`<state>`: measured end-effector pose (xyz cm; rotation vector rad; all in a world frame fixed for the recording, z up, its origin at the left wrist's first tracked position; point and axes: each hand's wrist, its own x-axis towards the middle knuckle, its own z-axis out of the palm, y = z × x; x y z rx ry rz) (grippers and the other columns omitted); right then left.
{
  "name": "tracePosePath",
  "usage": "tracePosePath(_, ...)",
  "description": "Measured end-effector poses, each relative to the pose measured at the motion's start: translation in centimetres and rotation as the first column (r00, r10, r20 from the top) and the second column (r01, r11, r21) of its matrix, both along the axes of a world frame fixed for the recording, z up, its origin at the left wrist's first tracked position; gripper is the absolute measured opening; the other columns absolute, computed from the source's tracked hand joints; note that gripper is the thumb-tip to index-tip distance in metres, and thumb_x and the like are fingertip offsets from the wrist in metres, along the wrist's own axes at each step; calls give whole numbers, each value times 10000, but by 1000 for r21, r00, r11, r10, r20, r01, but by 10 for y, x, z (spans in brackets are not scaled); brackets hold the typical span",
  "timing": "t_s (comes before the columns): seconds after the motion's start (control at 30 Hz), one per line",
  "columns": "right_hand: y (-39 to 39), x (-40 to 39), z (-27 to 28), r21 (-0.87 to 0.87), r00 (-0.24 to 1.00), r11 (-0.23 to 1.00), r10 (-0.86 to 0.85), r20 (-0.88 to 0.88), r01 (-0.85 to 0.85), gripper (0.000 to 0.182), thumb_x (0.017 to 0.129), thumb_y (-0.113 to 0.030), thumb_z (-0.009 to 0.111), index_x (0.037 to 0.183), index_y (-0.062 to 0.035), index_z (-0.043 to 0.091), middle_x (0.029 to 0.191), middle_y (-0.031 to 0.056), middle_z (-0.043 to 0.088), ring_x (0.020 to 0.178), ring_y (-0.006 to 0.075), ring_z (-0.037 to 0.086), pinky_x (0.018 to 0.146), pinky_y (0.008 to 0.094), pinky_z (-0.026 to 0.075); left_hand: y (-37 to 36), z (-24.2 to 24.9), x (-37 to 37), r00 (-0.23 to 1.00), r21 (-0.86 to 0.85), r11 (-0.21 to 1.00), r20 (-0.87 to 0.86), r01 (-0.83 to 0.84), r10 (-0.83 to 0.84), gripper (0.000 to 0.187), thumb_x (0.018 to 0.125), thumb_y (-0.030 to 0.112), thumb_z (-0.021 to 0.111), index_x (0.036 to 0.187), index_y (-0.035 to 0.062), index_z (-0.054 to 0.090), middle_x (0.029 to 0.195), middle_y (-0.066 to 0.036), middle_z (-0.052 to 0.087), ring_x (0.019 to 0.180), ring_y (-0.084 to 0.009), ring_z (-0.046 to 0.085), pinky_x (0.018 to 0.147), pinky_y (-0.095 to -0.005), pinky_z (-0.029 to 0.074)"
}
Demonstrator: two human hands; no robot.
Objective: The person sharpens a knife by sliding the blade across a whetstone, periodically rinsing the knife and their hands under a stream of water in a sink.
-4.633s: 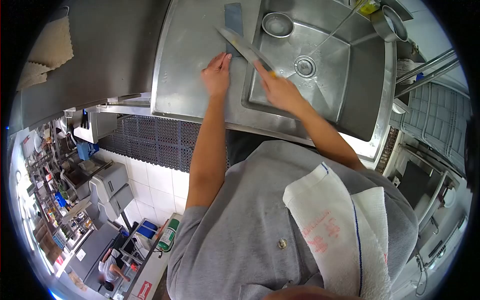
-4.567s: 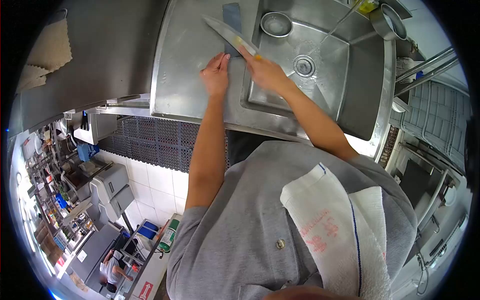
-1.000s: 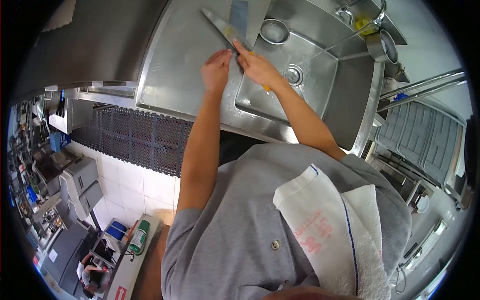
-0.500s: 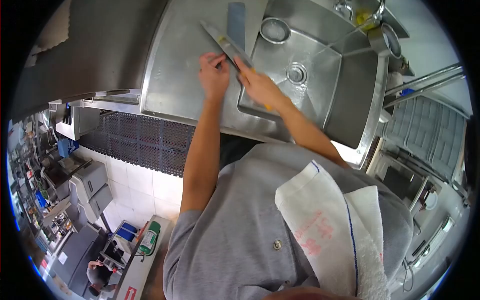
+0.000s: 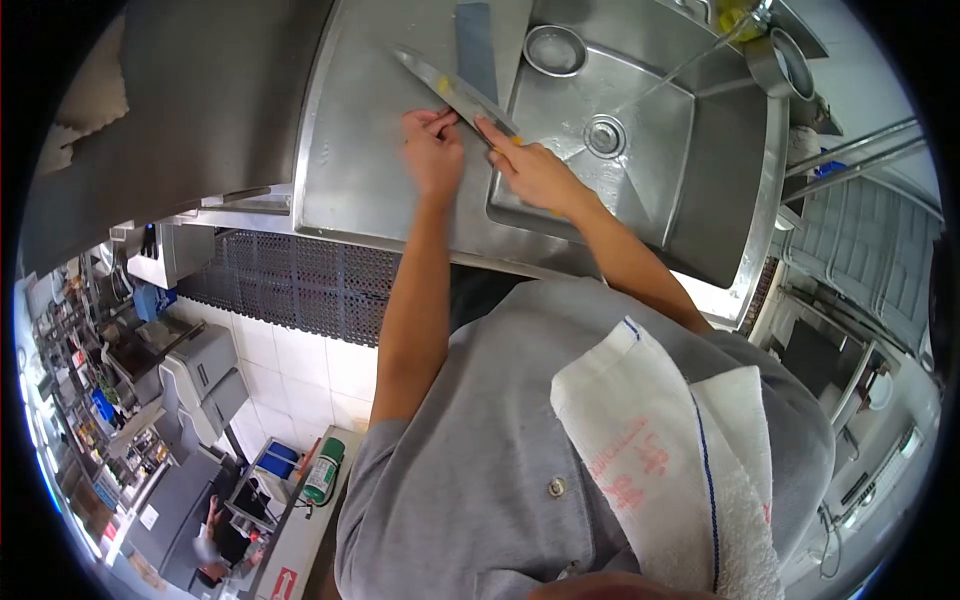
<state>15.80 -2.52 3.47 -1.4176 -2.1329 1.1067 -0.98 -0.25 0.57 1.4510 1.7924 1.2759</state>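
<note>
A long chef's knife (image 5: 428,75) with a yellow handle, mostly covered by the grip, slants over the steel counter beside the sink. My right hand (image 5: 543,178) is closed around its handle, a finger stretched along the blade. At the lower edge of the blade, my left hand (image 5: 434,160) has its fingers curled and pressed together, touching the knife. A yellowish spot shows on the blade. Just beyond it, a grey-blue flat bar like a sharpening stone (image 5: 476,45) lies on the counter.
Right of the counter is a steel sink (image 5: 700,215) with running water and a drain (image 5: 604,137). A round metal pan (image 5: 555,50) sits in its corner; a metal pot (image 5: 780,65) stands by the far rim. Another person (image 5: 215,545) is far off at lower left.
The camera view has shifted slightly, moving the scene a little to the right. Both hands keep much the same place on the knife; the left hand is slightly blurred.
</note>
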Motion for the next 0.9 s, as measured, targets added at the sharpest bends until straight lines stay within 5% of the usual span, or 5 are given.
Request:
tracePosePath(0.23,13,-5,0,56,999,998,6,-46,-3,552,1017,-282,441,1531,-314,243,932,242,664,847,442,635,758,511,483,1,-12,-3,1000,8,1000,-10,18,-18,232,817,-39,569,1014,6,456,947,-153,739,907,-217,719,817,-305,523)
tracePosePath(0.33,14,-5,15,-262,988,964,71,141,-32,549,1017,-287,439,1531,-317,248,979,238,662,888,438,634,787,504,485,-1,3,2,999,-55,999,-39,0,-2,240,827,-50,558,1010,11,416,962,-159,743,945,-220,712,858,-306,512)
tracePosePath(0.4,34,-14,-2,5,995,1000,5,100,-5,548,1023,-297,430,1534,-323,234,980,238,662,903,440,632,805,505,485,-1,-14,1,1000,28,999,18,24,-24,233,820,-50,564,1006,10,438,956,-162,740,934,-221,716,834,-307,520)
tracePosePath(0.47,10,-1,-7,7,997,1000,9,74,-10,549,1023,-298,429,1534,-324,231,968,241,664,900,443,632,809,505,487,6,-15,0,997,137,990,69,27,-37,227,812,-50,570,1003,8,460,951,-165,737,923,-222,720,809,-307,529)
tracePosePath(0.9,-10,21,20,-149,995,989,6,102,9,558,1003,-280,443,1530,-278,258,1116,214,648,963,438,631,840,497,507,2,-9,-2,999,-30,1000,35,-2,3,208,838,-74,530,995,-2,415,952,-197,734,983,-229,710,868,-294,509)
